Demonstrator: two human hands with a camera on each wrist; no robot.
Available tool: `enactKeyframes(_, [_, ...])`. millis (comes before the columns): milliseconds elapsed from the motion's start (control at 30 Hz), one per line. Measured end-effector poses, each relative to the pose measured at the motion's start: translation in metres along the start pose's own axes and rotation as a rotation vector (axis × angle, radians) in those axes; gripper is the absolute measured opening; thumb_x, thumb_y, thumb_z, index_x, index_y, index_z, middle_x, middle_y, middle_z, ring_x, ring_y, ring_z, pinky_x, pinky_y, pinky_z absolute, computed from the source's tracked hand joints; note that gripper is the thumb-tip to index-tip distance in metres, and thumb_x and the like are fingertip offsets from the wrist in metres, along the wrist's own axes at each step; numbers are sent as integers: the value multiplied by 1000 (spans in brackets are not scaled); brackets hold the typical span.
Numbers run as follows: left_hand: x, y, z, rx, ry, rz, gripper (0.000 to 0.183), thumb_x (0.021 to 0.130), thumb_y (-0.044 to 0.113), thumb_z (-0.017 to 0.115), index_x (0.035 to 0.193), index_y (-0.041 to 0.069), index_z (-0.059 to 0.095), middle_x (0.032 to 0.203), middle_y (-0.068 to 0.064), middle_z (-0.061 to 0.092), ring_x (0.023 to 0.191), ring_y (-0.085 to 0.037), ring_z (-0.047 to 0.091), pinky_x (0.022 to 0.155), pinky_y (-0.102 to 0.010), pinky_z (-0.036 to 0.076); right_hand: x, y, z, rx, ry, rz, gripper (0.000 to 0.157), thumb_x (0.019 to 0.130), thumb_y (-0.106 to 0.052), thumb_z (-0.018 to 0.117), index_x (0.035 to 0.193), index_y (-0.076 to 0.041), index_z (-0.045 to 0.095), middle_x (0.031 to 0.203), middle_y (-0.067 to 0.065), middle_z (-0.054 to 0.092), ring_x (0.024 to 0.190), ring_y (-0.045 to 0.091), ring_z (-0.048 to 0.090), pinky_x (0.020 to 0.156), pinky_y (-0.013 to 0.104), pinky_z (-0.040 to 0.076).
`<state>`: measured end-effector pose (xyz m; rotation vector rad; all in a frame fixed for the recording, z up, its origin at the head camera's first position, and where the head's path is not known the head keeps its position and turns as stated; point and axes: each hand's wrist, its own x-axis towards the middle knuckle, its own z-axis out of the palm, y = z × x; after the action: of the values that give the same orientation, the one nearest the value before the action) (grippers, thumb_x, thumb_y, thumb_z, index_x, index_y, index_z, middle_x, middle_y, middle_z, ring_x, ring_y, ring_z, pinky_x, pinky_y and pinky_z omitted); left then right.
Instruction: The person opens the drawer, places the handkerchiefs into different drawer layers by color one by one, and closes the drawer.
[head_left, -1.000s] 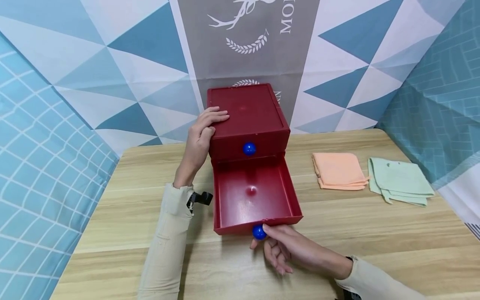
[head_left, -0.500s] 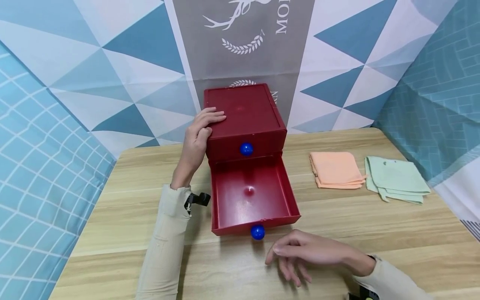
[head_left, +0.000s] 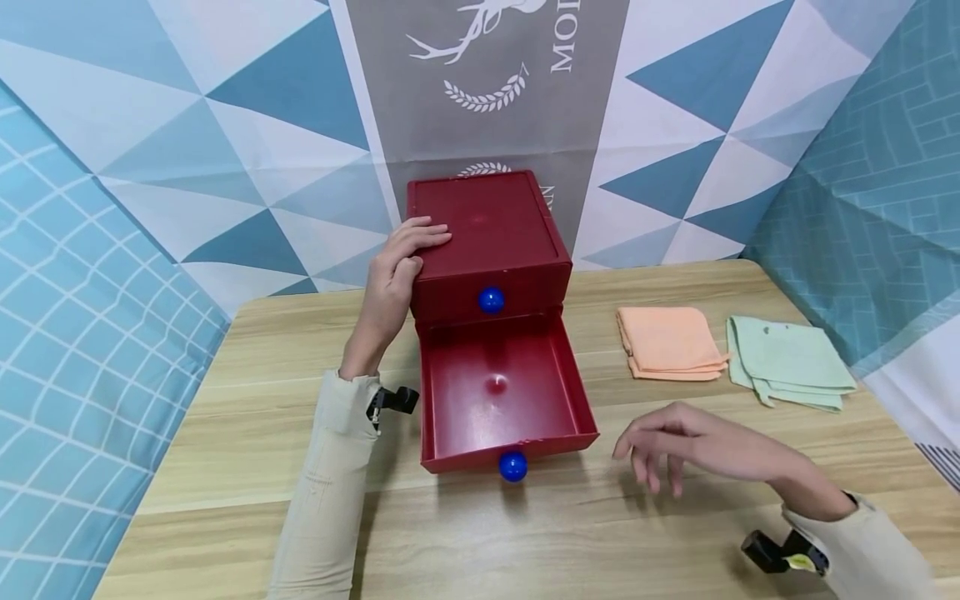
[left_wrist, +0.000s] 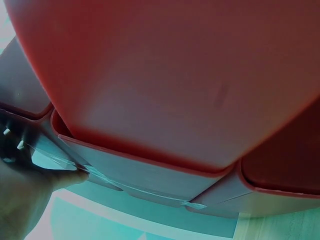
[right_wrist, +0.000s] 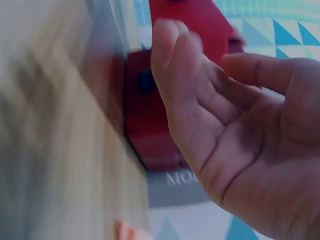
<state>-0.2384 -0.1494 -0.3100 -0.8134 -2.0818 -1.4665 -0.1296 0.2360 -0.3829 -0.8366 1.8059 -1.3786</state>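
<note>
A dark red two-drawer box (head_left: 487, 221) stands at the back of the table, its upper drawer closed behind a blue knob (head_left: 491, 300). The lower drawer (head_left: 480, 408) is pulled out and bare inside, with its own blue knob (head_left: 513, 467) in front. My left hand (head_left: 393, 275) rests on the box's left top edge, fingers laid flat over the top and thumb at the side. Right of the drawer, my right hand (head_left: 690, 446) hovers above the table with loosely bent fingers, touching nothing. In the right wrist view its palm (right_wrist: 240, 135) shows nothing held.
A folded orange cloth (head_left: 670, 342) lies on the wooden table (head_left: 300, 467) right of the box, beside a folded green cloth (head_left: 791, 358). Patterned fabric walls (head_left: 300, 125) enclose the table's back and sides.
My right hand has let go of the lower drawer's knob and moved away to the right, toward the cloths. The drawer stays pulled out, and my left hand keeps its place on the box.
</note>
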Motion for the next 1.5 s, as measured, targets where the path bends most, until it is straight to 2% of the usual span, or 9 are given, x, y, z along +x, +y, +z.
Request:
enactKeyframes(133, [0, -3, 0, -2, 1, -4, 47, 90, -7, 31, 122, -9, 65, 133, -26, 58, 138, -38, 37, 118, -35, 23, -6, -4, -18, -167, 217, 27, 27, 107, -14, 42, 117, -4, 65, 89, 21, 67, 74, 32, 68, 63, 41, 59])
enactKeyframes(267, [0, -19, 1, -4, 1, 6, 49, 91, -5, 30, 123, -6, 66, 134, -21, 59, 139, -34, 38, 118, -37, 24, -8, -8, -34, -288, 400, 26, 24, 106, -13, 46, 116, -2, 64, 88, 13, 69, 75, 25, 69, 65, 38, 59])
enactKeyframes(433, [1, -40, 0, 20, 5, 30, 50, 92, 2, 31, 124, 3, 69, 134, -10, 62, 138, -22, 39, 118, -37, 25, -9, -12, -52, -391, 570, 50, 23, 105, -15, 50, 115, -2, 65, 90, 11, 69, 78, 21, 69, 69, 33, 59])
enactKeyframes(567, [2, -45, -1, 26, 7, 45, 50, 92, 7, 32, 124, 8, 70, 133, -4, 63, 137, -18, 40, 117, -36, 25, -7, -11, -66, -423, 669, 81, 27, 105, -21, 50, 117, -4, 66, 96, 13, 70, 84, 22, 69, 72, 30, 58])
enactKeyframes(767, [2, -44, 0, 22, 2, 49, 49, 92, 10, 32, 122, 9, 71, 132, -2, 63, 137, -18, 41, 117, -35, 26, -3, -6, -83, -376, 741, 109, 33, 105, -28, 49, 122, -5, 65, 106, 11, 70, 96, 19, 69, 78, 26, 57])
enactKeyframes(1000, [2, -45, -1, 20, 8, 58, 49, 92, 9, 33, 122, 7, 71, 131, -4, 64, 137, -19, 41, 117, -36, 26, 5, -3, -100, -403, 789, 91, 36, 105, -27, 48, 127, -1, 63, 106, 3, 70, 94, 8, 67, 80, 20, 55])
enactKeyframes(1133, [2, -43, -2, 17, 13, 55, 48, 92, 5, 32, 121, 3, 70, 131, -9, 63, 137, -22, 41, 118, -37, 25, 11, -1, -109, -372, 832, 83, 37, 105, -27, 49, 128, -1, 62, 104, -3, 70, 95, 9, 67, 81, 22, 56])
enactKeyframes(1333, [0, -22, -2, -7, 8, 47, 46, 90, -5, 32, 120, -8, 67, 130, -23, 61, 136, -37, 40, 118, -40, 24, 16, 9, -117, -307, 849, 43, 38, 104, -25, 50, 129, 2, 60, 105, -3, 70, 100, 16, 67, 82, 26, 56])
enactKeyframes(1500, [0, -6, -1, -14, -1, 29, 46, 90, -6, 32, 121, -9, 66, 130, -25, 60, 137, -38, 39, 118, -39, 25, 12, 17, -125, -258, 851, 34, 43, 104, -28, 51, 137, -1, 53, 110, -3, 69, 101, 10, 66, 83, 21, 55])
